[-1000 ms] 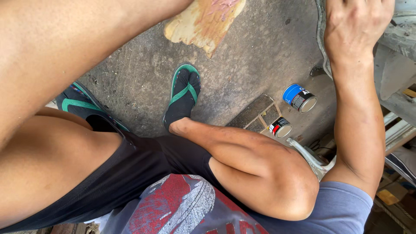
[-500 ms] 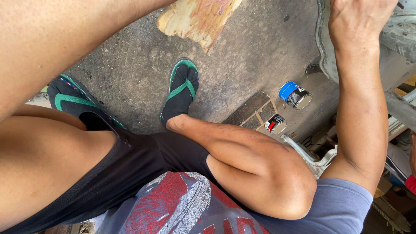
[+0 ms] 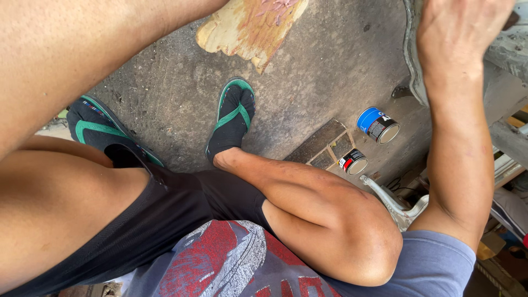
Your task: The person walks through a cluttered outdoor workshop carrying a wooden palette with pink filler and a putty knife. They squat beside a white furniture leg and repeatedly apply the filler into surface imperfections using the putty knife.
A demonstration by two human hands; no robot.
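Two cans, blue [image 3: 377,125] and red-black [image 3: 352,161], stand unopened on the floor [image 3: 330,71]; right hand [image 3: 462,33] rests on the grey panel [image 3: 413,71] at upper right, fingers cropped, grip undeterminable; left hand unseen; work judged unfinished.

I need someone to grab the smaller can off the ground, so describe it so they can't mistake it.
Start at the person's right forearm and look left of it to the grey concrete floor. Two round cans lie there by a dark slab. The wanted small can is black, red and white, nearer the knee than the larger blue can.
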